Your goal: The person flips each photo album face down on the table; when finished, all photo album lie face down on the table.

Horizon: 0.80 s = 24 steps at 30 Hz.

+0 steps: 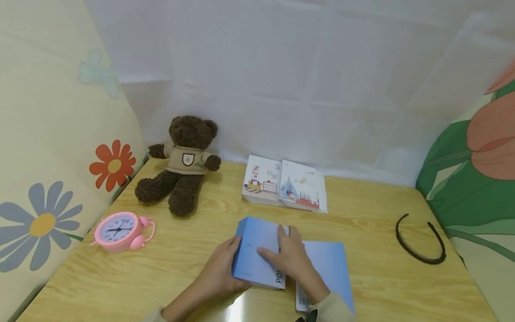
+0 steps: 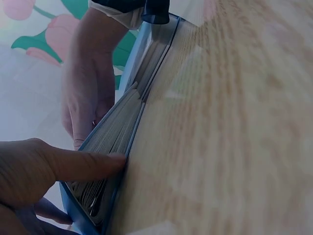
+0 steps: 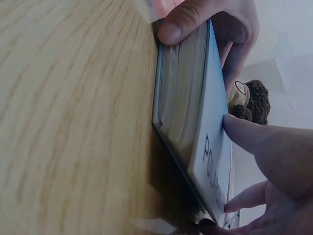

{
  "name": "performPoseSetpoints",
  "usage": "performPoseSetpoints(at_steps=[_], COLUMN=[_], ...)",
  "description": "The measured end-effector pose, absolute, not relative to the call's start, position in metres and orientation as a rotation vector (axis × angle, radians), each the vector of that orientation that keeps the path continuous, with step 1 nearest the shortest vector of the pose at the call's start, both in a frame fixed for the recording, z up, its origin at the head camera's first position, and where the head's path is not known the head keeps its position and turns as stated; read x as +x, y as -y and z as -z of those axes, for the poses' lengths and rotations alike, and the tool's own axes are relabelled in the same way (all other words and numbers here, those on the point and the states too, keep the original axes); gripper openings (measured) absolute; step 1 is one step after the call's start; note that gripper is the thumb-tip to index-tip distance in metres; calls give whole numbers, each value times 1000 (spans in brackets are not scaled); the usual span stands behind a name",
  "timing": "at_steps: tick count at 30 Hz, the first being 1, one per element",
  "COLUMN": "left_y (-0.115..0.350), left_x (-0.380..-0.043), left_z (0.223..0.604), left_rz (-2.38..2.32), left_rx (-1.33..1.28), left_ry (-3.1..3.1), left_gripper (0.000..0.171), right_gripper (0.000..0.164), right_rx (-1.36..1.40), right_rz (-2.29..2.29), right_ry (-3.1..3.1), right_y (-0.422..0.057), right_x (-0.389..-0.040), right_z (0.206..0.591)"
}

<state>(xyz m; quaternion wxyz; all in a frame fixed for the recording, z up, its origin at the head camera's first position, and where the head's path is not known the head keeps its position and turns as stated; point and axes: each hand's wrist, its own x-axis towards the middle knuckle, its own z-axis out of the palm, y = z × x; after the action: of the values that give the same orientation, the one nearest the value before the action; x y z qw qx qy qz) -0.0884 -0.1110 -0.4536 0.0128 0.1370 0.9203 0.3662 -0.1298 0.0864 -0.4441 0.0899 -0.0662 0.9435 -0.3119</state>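
A blue photo album [image 1: 257, 264] with dark lettering on its cover lies at the front middle of the table, its thick pages [image 3: 183, 83] showing at the edge. My left hand [image 1: 222, 271] grips its left side, the thumb [image 2: 93, 165] across the page edges and the fingers at the spine. On the cover rest the thumb and fingers of my right hand [image 1: 290, 252], spread near the right edge. A second blue album [image 1: 331, 273] lies just right of it, partly under my right forearm.
At the back lie two white illustrated books [image 1: 261, 179], side by side. A brown teddy bear [image 1: 187, 161] sits at the back left, with a pink alarm clock [image 1: 118, 230] in front of it. On the right lies a black headband [image 1: 422, 257]. A white cloth hangs behind the table.
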Motion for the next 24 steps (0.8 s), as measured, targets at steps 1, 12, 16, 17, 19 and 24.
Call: performPoseSetpoints(at_steps=[1,12,16,17,19,24], left_y=[111,120,126,128,132,139], left_x=[-88,-87,-83,-82,-78,-72], left_z=[454,454,450,448,442,427], left_rz=[-1139,-1292,-1377,-1403,-1445,-1397], left_rx=[430,404,367,361,378,468], left_ry=[-2869,-2771,-2654,-2627,-2606,-2705], left_gripper=[110,108,110,109,108,103], right_gripper=[92,88,85,83,82,82], right_rx=[-195,-196,-239,-251,-273,-308], right_rz=[917,1006,1060,1071,1082,1148], right_ry=[-2813,-2802,-2762,-2751,-2736,-2698], right_y=[-87,-78,-74,-73,-71,-69], right_x=[-129,-122,-118,-116,-115,-113], right_z=[444,447,445,445,445,446])
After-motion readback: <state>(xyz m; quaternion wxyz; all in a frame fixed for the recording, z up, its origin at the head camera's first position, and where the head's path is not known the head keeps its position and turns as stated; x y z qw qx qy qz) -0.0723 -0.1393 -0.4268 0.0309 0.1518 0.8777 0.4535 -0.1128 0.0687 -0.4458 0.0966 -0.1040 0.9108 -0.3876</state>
